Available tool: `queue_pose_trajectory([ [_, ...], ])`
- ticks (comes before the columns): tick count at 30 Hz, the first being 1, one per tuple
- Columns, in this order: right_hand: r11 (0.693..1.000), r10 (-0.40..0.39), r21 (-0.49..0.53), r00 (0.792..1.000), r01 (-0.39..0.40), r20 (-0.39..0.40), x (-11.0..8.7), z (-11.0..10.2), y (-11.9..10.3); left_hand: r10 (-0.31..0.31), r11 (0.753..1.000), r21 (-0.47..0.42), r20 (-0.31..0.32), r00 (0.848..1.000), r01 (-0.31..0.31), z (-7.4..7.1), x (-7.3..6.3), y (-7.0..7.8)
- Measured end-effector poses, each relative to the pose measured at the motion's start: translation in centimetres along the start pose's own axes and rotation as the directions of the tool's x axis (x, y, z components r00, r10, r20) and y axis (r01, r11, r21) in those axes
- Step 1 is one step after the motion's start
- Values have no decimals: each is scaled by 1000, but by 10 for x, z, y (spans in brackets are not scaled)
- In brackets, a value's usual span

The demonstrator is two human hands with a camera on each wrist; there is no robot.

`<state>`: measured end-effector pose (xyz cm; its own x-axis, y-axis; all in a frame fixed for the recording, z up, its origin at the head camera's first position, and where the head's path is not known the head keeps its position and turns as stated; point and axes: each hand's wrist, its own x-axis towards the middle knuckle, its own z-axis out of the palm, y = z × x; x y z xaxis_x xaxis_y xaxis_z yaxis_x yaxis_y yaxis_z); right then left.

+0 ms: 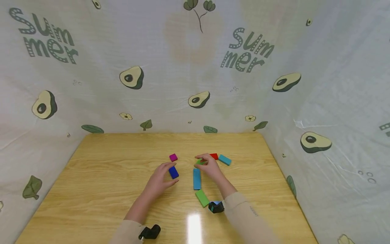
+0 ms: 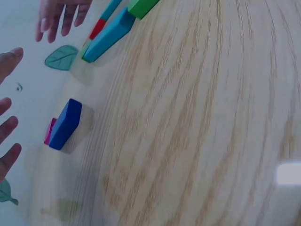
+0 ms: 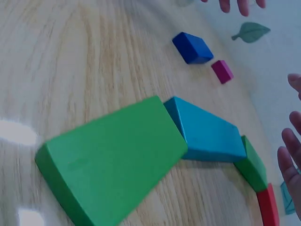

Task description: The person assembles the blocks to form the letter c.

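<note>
My left hand hovers beside a dark blue block, thumb and fingers spread around it without gripping. In the left wrist view the fingertips stand apart from that block. A small magenta block lies just beyond it. Over a green block, partly hidden by it, my right hand reaches with parted fingers. The right wrist view shows its fingertips apart from the blocks. Toward me from that green block lie a light blue block and a second green block.
A red block and a blue block continue the curved row beyond the right hand. Another blue block shows partly behind the right wrist's black camera. Patterned cloth borders the wooden table at back and sides.
</note>
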<state>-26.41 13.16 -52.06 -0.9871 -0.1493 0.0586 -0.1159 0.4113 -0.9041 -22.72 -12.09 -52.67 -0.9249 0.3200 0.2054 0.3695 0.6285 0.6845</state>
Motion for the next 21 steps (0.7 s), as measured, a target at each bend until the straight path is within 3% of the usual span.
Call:
queue_pose_trajectory([
  [10,999,-39,8,995,38,93,8,37,-15,-30,1000,4,-20,999,30,-20,-7,-15],
  [21,996,13,-85,983,3,182,0,80,-23,-64,998,-12,-43,997,63,-27,-33,-24],
])
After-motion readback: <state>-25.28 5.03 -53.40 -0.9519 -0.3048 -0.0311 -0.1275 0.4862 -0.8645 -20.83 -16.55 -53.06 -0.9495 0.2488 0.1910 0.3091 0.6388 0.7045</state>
